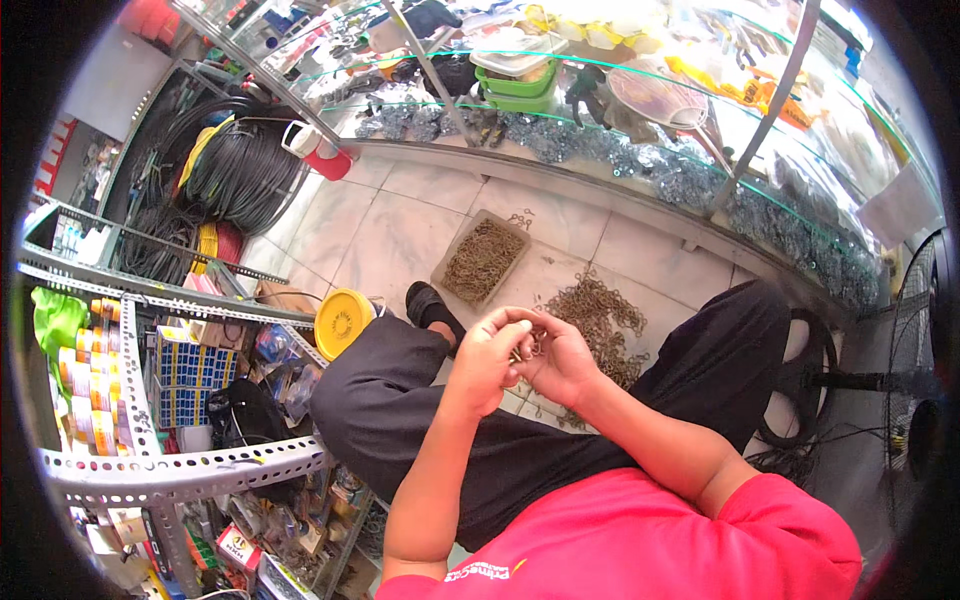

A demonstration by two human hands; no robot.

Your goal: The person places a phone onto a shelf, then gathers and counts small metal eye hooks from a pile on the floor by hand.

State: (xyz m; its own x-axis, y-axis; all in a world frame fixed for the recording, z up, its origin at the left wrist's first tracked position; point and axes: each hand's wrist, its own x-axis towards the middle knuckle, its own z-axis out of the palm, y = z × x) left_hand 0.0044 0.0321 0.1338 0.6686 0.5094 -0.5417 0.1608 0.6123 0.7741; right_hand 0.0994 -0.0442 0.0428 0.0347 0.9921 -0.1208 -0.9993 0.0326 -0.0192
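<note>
My left hand (489, 361) and my right hand (559, 352) meet above my lap, both closed round a few small metal pieces (517, 354) that look like eye hooks. The fingers partly hide these pieces. Just past my hands, a loose pile of small brownish metal eye hooks (596, 315) lies on the tiled floor. Left of the pile stands a rectangular plastic tray (480, 301) filled with the same kind of hooks (484, 259). A few more hooks (521, 218) lie on the floor at the tray's far corner.
A glass display case (570, 165) runs along the far side. Perforated metal shelving (187, 469) with boxed goods stands close on the left, near a yellow round lid (343, 322). Black cable coils (244, 176) sit at upper left. A fan (919, 375) stands at right.
</note>
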